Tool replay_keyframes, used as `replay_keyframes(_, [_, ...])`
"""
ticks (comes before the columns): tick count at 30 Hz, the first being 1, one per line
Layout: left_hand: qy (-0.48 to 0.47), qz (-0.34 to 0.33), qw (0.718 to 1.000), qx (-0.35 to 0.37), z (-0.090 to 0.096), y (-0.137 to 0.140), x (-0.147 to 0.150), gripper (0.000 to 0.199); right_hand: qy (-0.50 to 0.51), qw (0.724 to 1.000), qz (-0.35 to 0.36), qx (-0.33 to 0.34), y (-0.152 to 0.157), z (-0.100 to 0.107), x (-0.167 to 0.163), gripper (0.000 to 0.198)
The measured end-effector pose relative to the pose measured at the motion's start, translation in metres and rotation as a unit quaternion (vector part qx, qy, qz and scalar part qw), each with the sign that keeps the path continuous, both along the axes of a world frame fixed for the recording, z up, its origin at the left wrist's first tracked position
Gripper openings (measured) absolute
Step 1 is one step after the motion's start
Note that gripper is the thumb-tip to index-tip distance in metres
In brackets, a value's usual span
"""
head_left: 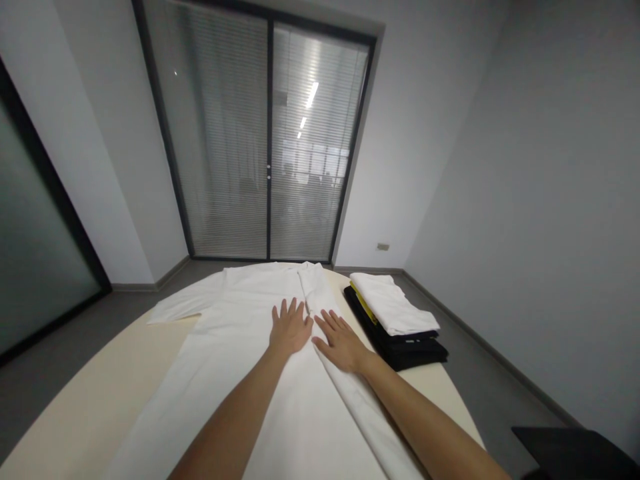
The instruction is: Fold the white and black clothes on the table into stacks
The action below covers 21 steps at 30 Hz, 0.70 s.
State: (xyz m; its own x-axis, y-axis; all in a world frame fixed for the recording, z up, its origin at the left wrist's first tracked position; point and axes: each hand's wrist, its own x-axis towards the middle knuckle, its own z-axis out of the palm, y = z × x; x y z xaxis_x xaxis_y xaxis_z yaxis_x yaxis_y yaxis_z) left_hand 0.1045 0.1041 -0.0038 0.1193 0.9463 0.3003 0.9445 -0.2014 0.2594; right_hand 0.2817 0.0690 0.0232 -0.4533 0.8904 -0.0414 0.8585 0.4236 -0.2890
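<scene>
while the left hand (290, 331) and right hand (343, 341) rested palm down with fingers spread, a white, sleeved fabric garment (225, 360) lay beneath them, along the middle of the cream, curved-edged table (135, 373). its right side appeared already folded inward in a long strip; its left sleeve (185, 300) lay outspread, not yet turned in. the cloth looked plain and mostly smooth. to the right sat a stack of folded black, yellow and white cloth (393, 303).

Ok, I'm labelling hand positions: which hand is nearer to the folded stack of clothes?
Right. The right hand rests on the spread white garment, left of the stack of clothes and apart from it; the left hand rests on the garment too, farther left.
</scene>
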Motion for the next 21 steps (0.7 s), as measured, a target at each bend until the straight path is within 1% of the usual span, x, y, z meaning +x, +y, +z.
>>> replay_keyframes(3, [-0.009,-0.019,1.0,0.021,0.007,-0.013,-0.005,0.046,0.001,1.0,-0.002,0.008,0.0,-0.003,-0.001,0.074])
replay_keyframes(6, [0.01,-0.042,0.999,0.026,0.008,-0.039,-0.017,0.04,0.003,1.0,0.001,0.015,-0.001,-0.005,0.0,0.075])
replay_keyframes(8, [0.032,-0.056,0.997,0.028,0.006,-0.059,-0.028,0.041,0.007,1.0,0.009,0.027,-0.003,-0.004,0.0,0.074])
replay_keyframes(11, [0.06,-0.062,0.996,0.026,0.003,-0.084,-0.045,0.045,0.018,0.997,0.031,0.072,-0.013,0.005,0.0,0.067])
replay_keyframes(13, [0.065,-0.054,0.996,0.022,0.002,-0.095,-0.053,0.047,0.013,0.993,0.042,0.106,-0.025,0.016,-0.003,0.059])
replay_keyframes(14, [0.063,-0.05,0.997,0.02,0.001,-0.098,-0.056,0.047,0.003,0.993,0.043,0.112,-0.032,0.022,-0.004,0.056])
replay_keyframes(15, [0.059,-0.045,0.997,0.016,0.001,-0.1,-0.057,0.047,-0.014,0.994,0.041,0.105,-0.039,0.029,-0.006,0.055])
replay_keyframes(17, [0.051,-0.041,0.998,0.005,0.001,-0.101,-0.058,0.048,-0.061,0.996,0.024,0.056,-0.054,0.044,-0.007,0.056])
replay_keyframes(19, [0.043,-0.043,0.998,-0.002,0.001,-0.101,-0.058,0.049,-0.11,0.994,0.011,-0.018,-0.068,0.059,-0.005,0.053])
replay_keyframes(21, [0.035,-0.048,0.998,-0.008,0.001,-0.101,-0.059,0.048,-0.157,0.98,0.022,-0.117,-0.078,0.073,-0.002,0.049])
